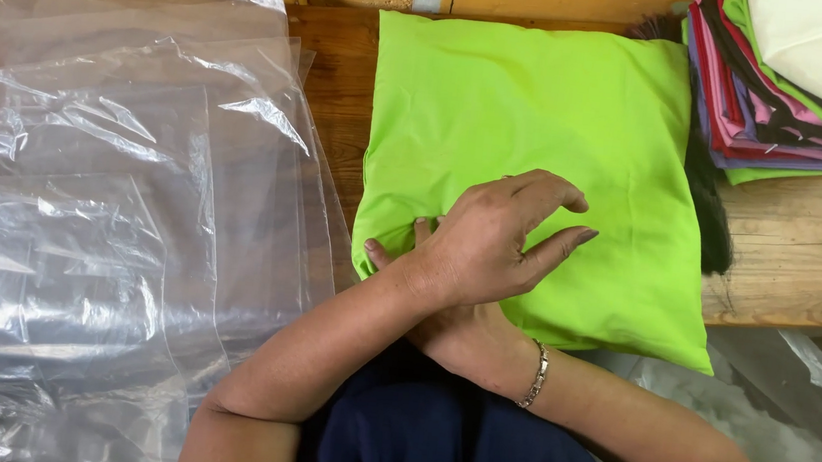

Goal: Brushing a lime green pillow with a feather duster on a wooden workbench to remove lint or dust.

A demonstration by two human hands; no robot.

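Observation:
A bright green square pillow point(544, 103) lies on the wooden table point(791, 248). My arms are crossed over its near left corner. My left hand point(501, 240) is on top, palm down on the pillow, with its fingers spread and nothing in them. My right hand point(457, 331) has a metal bracelet at the wrist and lies under the left. It is mostly hidden; only its fingertips show at the pillow's left edge. I cannot see whether they grip the fabric.
Several clear plastic bags point(114, 182) lie spread in a pile over the left of the table. A stack of folded coloured fabrics point(796, 87) stands at the back right, with something dark point(709, 210) beside the pillow. White filling point(782, 448) lies below the table at right.

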